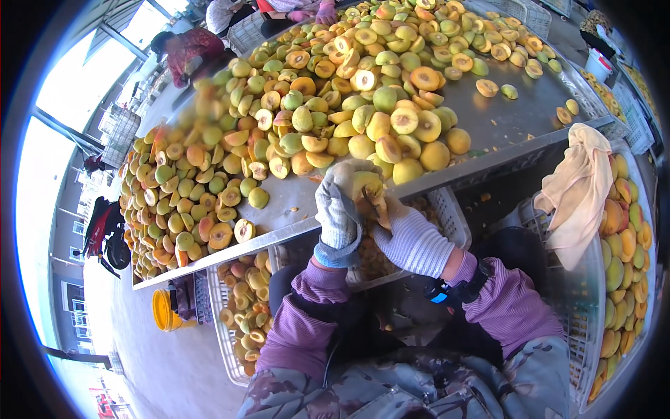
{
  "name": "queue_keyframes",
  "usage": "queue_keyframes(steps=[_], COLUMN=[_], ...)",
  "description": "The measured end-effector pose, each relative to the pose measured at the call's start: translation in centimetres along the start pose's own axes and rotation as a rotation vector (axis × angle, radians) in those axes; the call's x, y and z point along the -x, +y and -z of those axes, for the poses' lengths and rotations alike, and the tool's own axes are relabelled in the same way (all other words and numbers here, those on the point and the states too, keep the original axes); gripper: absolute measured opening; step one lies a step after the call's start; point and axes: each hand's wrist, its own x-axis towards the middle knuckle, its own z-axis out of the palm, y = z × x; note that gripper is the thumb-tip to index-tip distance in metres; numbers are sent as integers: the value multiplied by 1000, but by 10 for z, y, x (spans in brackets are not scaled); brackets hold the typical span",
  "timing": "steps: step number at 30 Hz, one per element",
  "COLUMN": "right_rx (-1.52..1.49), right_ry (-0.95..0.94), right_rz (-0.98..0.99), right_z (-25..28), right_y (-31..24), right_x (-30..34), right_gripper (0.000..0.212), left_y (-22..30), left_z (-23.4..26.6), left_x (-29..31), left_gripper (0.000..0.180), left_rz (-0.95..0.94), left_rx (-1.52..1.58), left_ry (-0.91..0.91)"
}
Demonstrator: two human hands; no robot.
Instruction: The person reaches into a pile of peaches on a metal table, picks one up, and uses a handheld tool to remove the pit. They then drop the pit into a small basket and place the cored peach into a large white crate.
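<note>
In front of the metal table's near edge, my left hand (339, 209), in a pale grey work glove, is closed round a yellow peach half (366, 187). My right hand (414, 239), in a white and lilac striped glove with bare fingertips, is closed against the lower side of that fruit. Something thin and dark shows between the fingers, but I cannot make out what it is. Just beyond my hands, halved yellow-green peaches (405, 120) lie heaped on the metal table (286, 199). Several show brown hollows or centres on the cut face.
Crates of peach halves stand below at left (246, 307) and at right (623, 279). A peach-coloured cloth (576, 188) hangs over the right crate's edge. Under the table is another crate (450, 213). A yellow bucket (166, 310) stands on the floor at left. Other people work across the table.
</note>
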Motion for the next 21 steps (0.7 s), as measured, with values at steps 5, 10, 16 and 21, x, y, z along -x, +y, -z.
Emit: queue_keyframes(steps=[5,10,16,21], right_rx=[-541,-129,-167,-847], right_ry=[-248,-143,-244,-540], right_rz=[-184,-21,27,-449], right_z=[37,17,23,53], right_y=[-21,1,-9,-40], right_x=[-4,9,11,9], right_gripper=[29,27,25,22], left_y=[9,4,26,21], left_z=[-5,-9,11,6], left_x=[3,-1,-18,-16], left_gripper=[57,50,35,42], left_rz=[161,377,433,214], left_rx=[65,387,138,378], left_ry=[-32,-49,-473,-472])
